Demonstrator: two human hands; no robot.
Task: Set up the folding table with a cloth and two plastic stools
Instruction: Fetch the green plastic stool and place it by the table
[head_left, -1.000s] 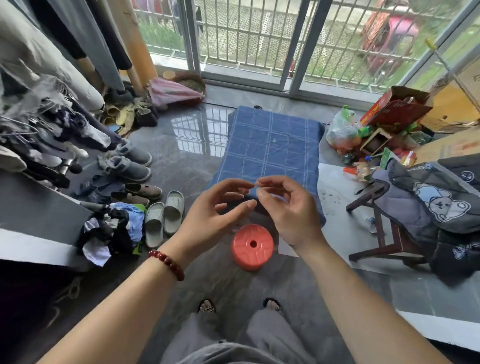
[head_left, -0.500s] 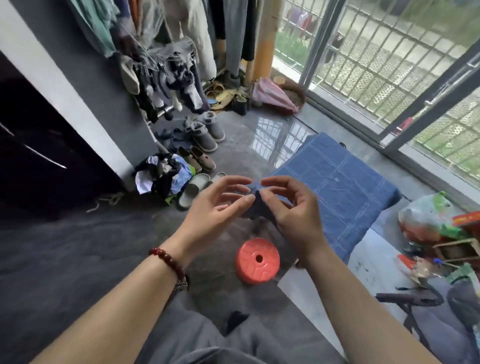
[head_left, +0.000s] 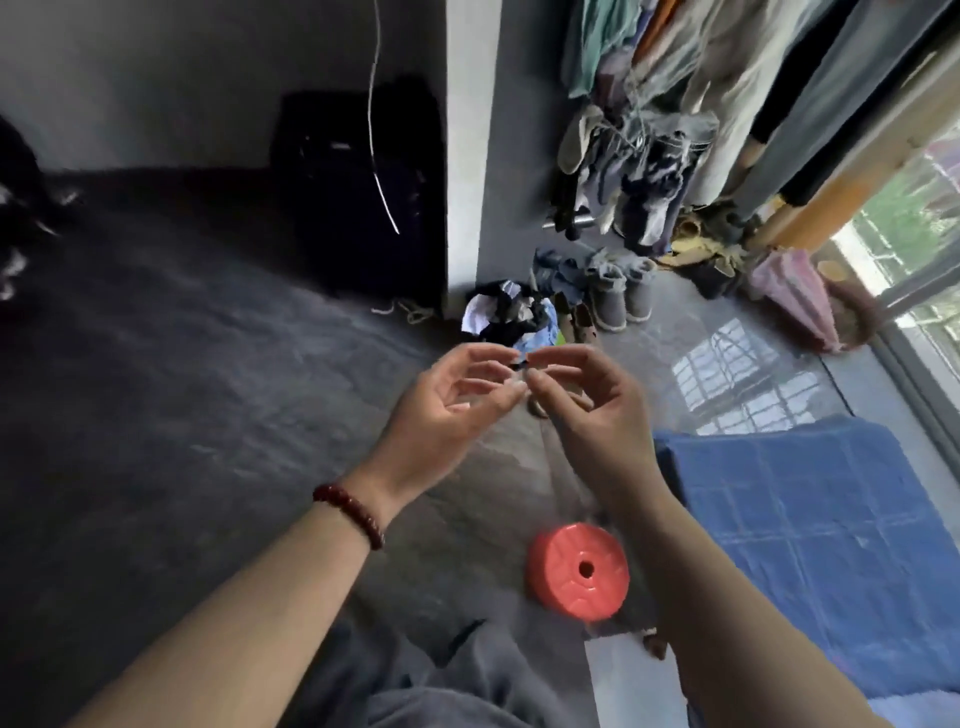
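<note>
My left grip (head_left: 447, 415): loosely curled, empty. My right grip (head_left: 597, 415): fingertips meeting it midair; whether pinching anything, cannot tell. Blue checked cloth (head_left: 810, 525): spread at right, edges hanging. Round red plastic stool (head_left: 579, 571): just beside its near corner. Grey floor (head_left: 182, 415): open leftward.

No readable text, no labels, no brands, no numbers — nothing legible on any surface.

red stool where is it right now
In the head view the red stool stands on the grey floor, low and right of centre. It is just left of the table's blue cloth.
</note>
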